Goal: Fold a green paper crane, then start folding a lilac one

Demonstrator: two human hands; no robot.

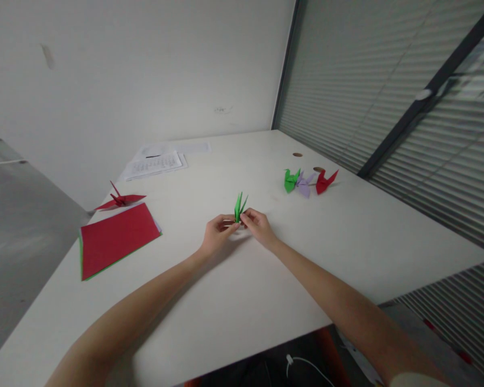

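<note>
At mid-bench, between the two hands, a green folded paper piece stands upright with two pointed tips up and its base pinched from both sides. Left hand: fingertips closed on the lower left of the piece. Right hand: thumb and forefinger closed on its lower right. The fingertips of the two hands nearly meet under the paper. Both hands are low over the white bench, and whether they rest on it cannot be told. Forearms bare, reaching in from the near edge.

Right of the hands, farther back: three folded cranes in a close row, green crane, lilac crane, red crane. Two small round brown spots are near them, too small to identify.

Left of the hands, well apart: stack of red sheets, flat, with a green edge showing beneath. Just behind it is a crimson crane, wings spread.

Back left, near the wall: white printed sheets, lying flat
</note>
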